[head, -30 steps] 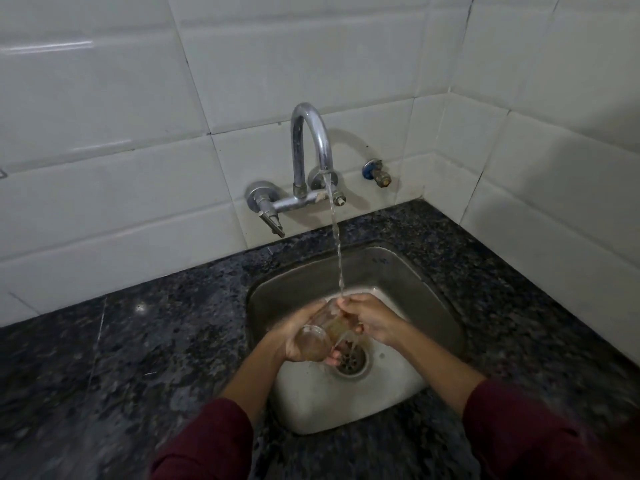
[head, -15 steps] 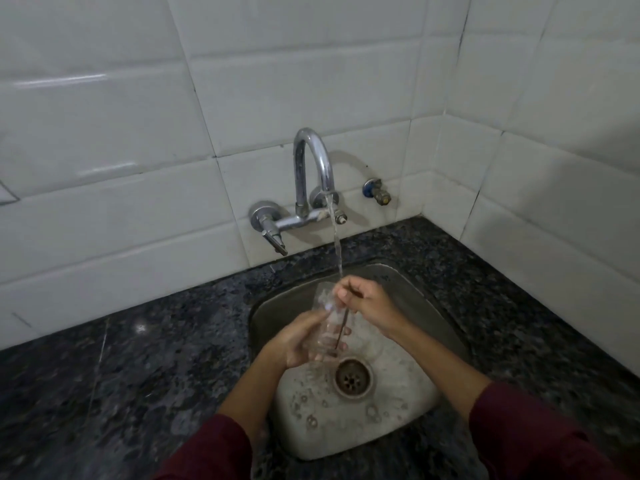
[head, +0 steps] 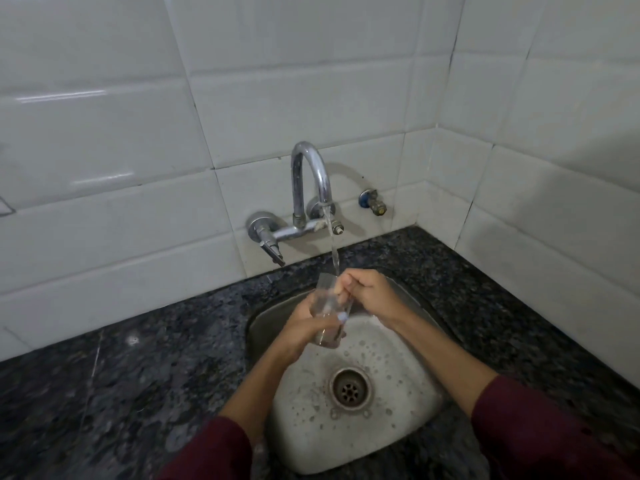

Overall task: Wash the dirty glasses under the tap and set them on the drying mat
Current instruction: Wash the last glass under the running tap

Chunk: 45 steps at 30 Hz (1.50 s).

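A clear drinking glass (head: 329, 308) stands almost upright over the steel sink (head: 408, 441), its mouth under the running stream from the chrome tap (head: 311, 174). My left hand (head: 304, 329) grips the glass around its lower half from the left. At the rim, my right hand (head: 372, 294) has its fingers curled, with fingertips reaching into the glass's mouth. Water partly fills the glass. No drying mat is in view.
Dark speckled granite counter (head: 121, 393) surrounds the sink on the left, back and right. White tiled walls (head: 138, 168) meet in a corner at the right. A small blue-capped valve (head: 372, 200) juts from the wall right of the tap. The drain (head: 349, 388) sits mid-basin.
The glass went from lying tilted low in the sink to standing upright, raised under the stream. My right hand moved up to its rim. The camera view dropped slightly.
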Available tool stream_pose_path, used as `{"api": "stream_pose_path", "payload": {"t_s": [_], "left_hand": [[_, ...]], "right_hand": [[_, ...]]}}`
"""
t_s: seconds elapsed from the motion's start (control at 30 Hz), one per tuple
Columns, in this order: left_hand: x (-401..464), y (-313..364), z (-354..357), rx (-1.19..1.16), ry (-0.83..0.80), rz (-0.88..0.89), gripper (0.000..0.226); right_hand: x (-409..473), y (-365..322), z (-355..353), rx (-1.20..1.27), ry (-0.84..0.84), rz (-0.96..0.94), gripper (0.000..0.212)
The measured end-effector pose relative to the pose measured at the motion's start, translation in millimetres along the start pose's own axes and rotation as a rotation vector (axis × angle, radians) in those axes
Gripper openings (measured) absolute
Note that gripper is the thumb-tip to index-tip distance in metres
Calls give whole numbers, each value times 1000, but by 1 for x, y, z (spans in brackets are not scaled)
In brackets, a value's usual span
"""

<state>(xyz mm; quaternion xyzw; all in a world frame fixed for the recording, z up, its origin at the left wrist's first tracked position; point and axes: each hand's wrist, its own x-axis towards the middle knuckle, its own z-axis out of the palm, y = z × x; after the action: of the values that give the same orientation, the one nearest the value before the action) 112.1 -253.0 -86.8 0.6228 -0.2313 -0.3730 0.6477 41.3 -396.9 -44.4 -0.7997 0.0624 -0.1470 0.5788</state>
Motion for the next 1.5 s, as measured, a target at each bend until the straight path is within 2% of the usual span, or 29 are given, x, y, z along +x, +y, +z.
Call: {"api": "stream_pose_path", "payload": {"t_s": [0.07, 0.13, 0.27, 0.37, 0.43, 0.53, 0.57, 0.67, 0.73, 0.8, 0.87, 0.93, 1.03, 1.1, 1.13, 1.2, 1.33, 1.4, 1.5], "left_hand": [[-3, 3, -5, -238, -182, -101, 70], [-3, 2, -3, -233, -161, -132, 69], [-2, -3, 9, -58, 77, -42, 66], [0, -7, 16, 283, 301, 84, 68], [-1, -7, 21, 410, 384, 120, 75], [1, -3, 17, 355, 257, 118, 80], [0, 1, 12, 259, 159, 96, 79], [-2, 6, -2, -218, -169, -57, 81], [-3, 3, -3, -344, -244, -122, 89], [-3, -1, 1, -305, -180, -121, 88], [-4, -2, 9, -228, -57, -79, 73], [-2, -5, 14, -120, 91, 7, 67], [3, -7, 19, 200, 295, 165, 69], [1, -5, 22, 373, 369, 193, 75], [1, -4, 21, 392, 361, 200, 79], [3, -2, 13, 306, 235, 184, 84], [3, 10, -5, -295, -180, -23, 81], [1, 14, -3, -325, -201, -44, 74], [2, 13, 6, -217, -32, 9, 64]], "right_hand": [[-2, -1, -3, 112, -29, -2, 29], [-1, -2, -2, 99, -45, 10, 30], [2, -1, 1, -102, 3, 52, 32], [5, -3, 6, -302, 52, 66, 26], [8, -3, 10, -342, 79, 79, 24], [10, -6, 5, -196, 80, 84, 28], [10, -6, 0, -126, 51, 68, 29], [5, -6, -10, 114, -56, 22, 31], [3, -7, -9, 122, -71, 19, 32], [5, -9, -7, 26, -80, 20, 32], [8, -9, -4, -88, -66, 34, 34], [11, -11, -2, -202, -15, 69, 33], [14, -15, 4, -305, 33, 98, 28], [15, -16, 7, -290, 51, 112, 27], [15, -17, 6, -268, 49, 115, 28], [14, -17, 1, -168, 31, 94, 30], [8, -15, -7, 167, -63, 62, 34], [7, -15, -4, 178, -61, 67, 36], [12, -14, -1, 31, -22, 53, 35]]}}
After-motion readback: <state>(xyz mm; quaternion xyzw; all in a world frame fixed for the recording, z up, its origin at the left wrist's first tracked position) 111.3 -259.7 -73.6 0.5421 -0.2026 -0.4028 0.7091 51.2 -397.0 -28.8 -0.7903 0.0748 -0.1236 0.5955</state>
